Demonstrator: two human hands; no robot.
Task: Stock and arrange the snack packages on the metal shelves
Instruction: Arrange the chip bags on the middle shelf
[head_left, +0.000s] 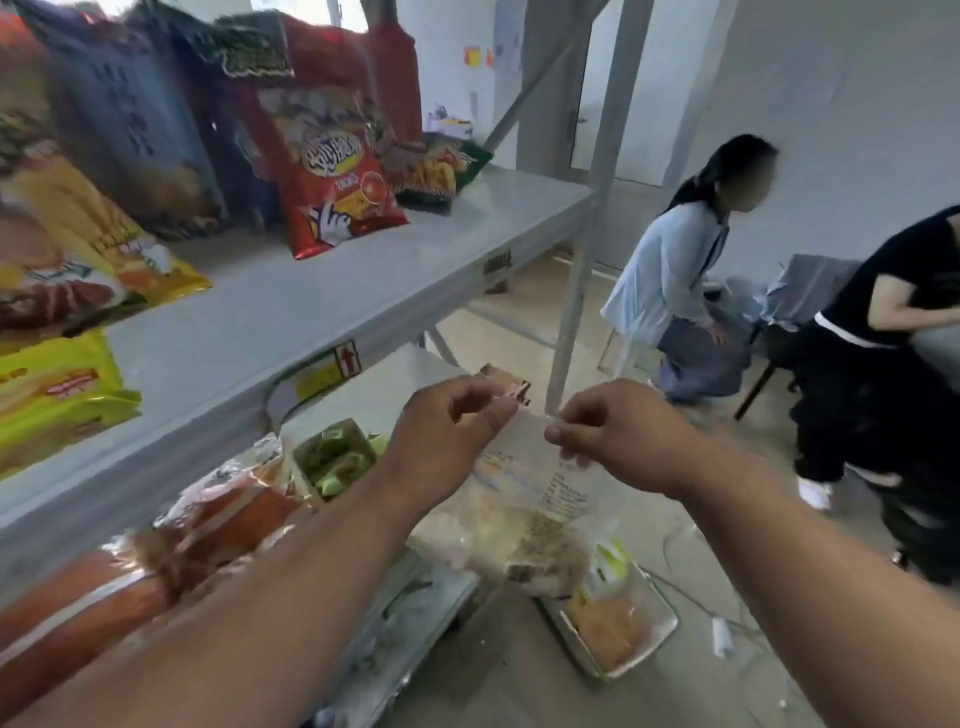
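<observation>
A clear snack bag (524, 514) with printed text and pale contents hangs in front of the lower shelf. My left hand (447, 436) pinches its top edge on the left and my right hand (618, 436) pinches the top edge on the right. The grey metal upper shelf (291, 317) carries a red chip bag (332, 156) standing upright, a dark blue bag (140, 140), yellow bags (98, 244) at the left and a green-edged bag (441, 171) lying further back. On the lower shelf lie orange-and-foil packs (208, 525) and a green pack (332, 457).
A shelf upright (587, 223) stands just right of the shelves. A shallow tray (623, 623) with snack packs sits on the floor below my hands. Two people are at the right, one seated (691, 275) and one in black (878, 364).
</observation>
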